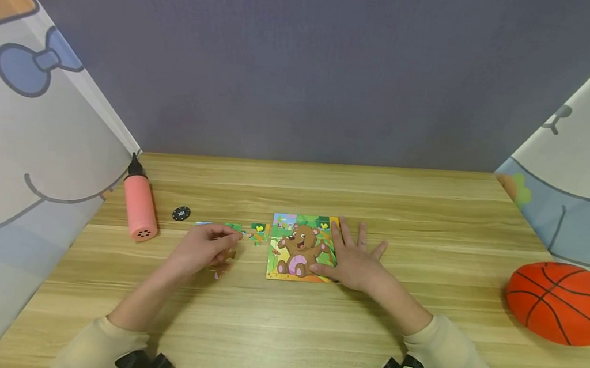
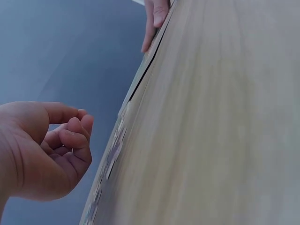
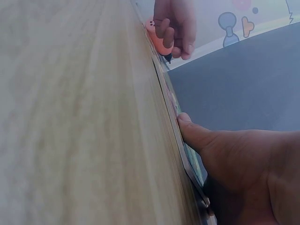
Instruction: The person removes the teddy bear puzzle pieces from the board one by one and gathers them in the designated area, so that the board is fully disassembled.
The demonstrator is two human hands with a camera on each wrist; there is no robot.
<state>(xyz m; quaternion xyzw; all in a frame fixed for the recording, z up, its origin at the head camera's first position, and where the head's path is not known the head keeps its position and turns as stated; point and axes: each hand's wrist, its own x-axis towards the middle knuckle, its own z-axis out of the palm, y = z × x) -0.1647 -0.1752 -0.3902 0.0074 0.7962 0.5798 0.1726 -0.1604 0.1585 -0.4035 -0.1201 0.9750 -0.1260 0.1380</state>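
Bear puzzle board (image 1: 301,247) at worktop (image 1: 284,322) centre. Right hand (image 1: 354,258), fingers straight, presses its 3 o'clock edge. Left hand (image 1: 206,249), fingers loosely curled and holding nothing, hovers over loose puzzle pieces (image 1: 249,232) at the board's 9 o'clock.

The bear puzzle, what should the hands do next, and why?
Probably the left hand should pinch one of the loose puzzle pieces right by its fingertips. Its fingers are curled over them but seem to hold nothing yet. The right hand already lies flat on the bear puzzle, keeping it steady on the wooden table.
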